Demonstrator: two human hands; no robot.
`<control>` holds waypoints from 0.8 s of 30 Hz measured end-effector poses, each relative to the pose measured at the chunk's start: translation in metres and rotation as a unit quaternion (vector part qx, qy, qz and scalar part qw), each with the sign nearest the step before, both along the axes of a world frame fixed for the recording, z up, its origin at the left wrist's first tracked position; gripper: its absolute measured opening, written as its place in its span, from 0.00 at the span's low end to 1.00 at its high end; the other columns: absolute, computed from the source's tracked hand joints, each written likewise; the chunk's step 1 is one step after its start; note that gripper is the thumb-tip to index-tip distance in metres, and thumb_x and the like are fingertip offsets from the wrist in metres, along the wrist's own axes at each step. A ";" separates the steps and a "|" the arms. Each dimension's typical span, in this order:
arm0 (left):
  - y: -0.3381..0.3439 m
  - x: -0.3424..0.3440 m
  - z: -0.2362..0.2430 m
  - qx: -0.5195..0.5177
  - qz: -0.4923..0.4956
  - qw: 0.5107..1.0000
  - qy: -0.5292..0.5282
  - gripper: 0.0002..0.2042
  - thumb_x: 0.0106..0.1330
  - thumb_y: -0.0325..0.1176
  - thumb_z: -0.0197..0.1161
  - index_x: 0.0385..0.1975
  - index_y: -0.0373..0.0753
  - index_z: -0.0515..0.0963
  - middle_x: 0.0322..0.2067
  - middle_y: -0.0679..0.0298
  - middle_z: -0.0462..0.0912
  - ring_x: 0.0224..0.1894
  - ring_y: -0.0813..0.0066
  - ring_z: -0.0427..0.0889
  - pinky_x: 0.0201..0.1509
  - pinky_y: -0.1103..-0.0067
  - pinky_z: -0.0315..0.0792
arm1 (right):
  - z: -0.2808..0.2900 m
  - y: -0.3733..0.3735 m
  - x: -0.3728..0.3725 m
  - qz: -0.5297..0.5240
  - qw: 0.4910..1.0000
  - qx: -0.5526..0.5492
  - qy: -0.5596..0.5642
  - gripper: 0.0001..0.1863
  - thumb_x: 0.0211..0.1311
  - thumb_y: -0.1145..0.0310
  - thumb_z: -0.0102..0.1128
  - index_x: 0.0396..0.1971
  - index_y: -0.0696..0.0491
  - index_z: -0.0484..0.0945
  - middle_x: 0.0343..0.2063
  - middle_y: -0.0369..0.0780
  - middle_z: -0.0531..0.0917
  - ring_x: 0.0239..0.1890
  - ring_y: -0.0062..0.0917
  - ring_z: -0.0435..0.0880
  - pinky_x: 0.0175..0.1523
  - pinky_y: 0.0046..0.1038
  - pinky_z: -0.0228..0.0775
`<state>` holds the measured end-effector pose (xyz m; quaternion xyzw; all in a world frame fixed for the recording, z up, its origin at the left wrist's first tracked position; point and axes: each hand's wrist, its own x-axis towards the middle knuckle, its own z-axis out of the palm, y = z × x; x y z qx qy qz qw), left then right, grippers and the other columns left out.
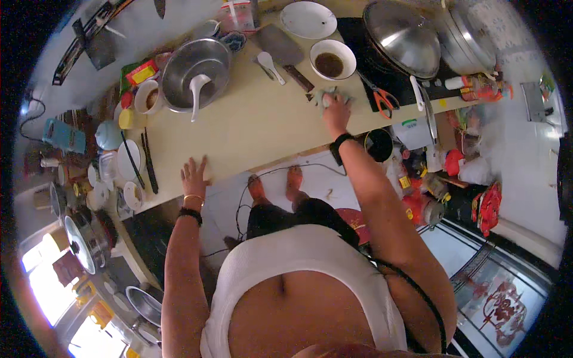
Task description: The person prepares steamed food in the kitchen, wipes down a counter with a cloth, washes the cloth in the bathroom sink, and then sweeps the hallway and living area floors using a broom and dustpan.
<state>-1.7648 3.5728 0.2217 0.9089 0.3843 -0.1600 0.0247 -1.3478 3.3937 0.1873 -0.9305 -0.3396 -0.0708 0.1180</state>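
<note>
My right hand (335,113) is closed round a pale grey-green cloth (328,97) on the beige counter (256,131), with small dark bits beside it. Just beyond are a white bowl of dark liquid (331,62), a dark brown bar (295,77) and a white spoon (271,65). My left hand (194,176) lies with fingers spread near the counter's front edge, holding nothing. A steel basin with a white ladle (197,86) stands at the back left.
At the right are orange-handled scissors (385,101), a black hob (352,36), a lidded pan (400,36) and bottles (477,86). Plates (128,155), black chopsticks (149,167) and jars stand at the left. Cables (319,166) cross the floor by my feet.
</note>
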 end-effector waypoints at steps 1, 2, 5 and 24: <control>0.001 -0.001 0.000 -0.001 0.006 1.000 0.000 0.45 0.39 0.39 0.67 0.59 0.62 0.47 0.58 0.52 0.51 0.58 0.52 0.54 0.60 0.62 0.49 | -0.005 -0.001 -0.013 0.006 1.000 -0.001 0.000 0.18 0.41 0.71 0.55 0.36 0.40 0.74 0.42 0.37 0.70 0.42 0.42 0.68 0.46 0.39 0.61; 0.004 0.002 0.000 -0.006 0.009 1.000 0.006 0.44 0.40 0.39 0.67 0.59 0.62 0.47 0.58 0.53 0.51 0.58 0.52 0.53 0.60 0.62 0.49 | -0.013 -0.002 -0.025 0.049 0.999 0.024 -0.001 0.18 0.40 0.72 0.55 0.36 0.41 0.74 0.41 0.37 0.71 0.43 0.40 0.68 0.47 0.38 0.59; -0.001 0.005 0.004 -0.016 0.020 1.000 0.011 0.44 0.41 0.39 0.67 0.58 0.63 0.47 0.58 0.53 0.51 0.59 0.53 0.53 0.60 0.62 0.48 | 0.010 0.001 -0.063 0.133 0.987 0.046 0.084 0.17 0.41 0.72 0.55 0.37 0.43 0.74 0.41 0.39 0.72 0.44 0.36 0.68 0.49 0.37 0.56; 0.002 0.005 -0.002 0.000 0.022 0.999 0.035 0.45 0.40 0.38 0.67 0.58 0.63 0.46 0.58 0.54 0.52 0.58 0.53 0.55 0.58 0.61 0.52 | 0.012 0.019 -0.100 0.173 0.971 0.109 0.122 0.23 0.37 0.82 0.47 0.38 0.47 0.75 0.44 0.41 0.71 0.44 0.38 0.68 0.50 0.34 0.60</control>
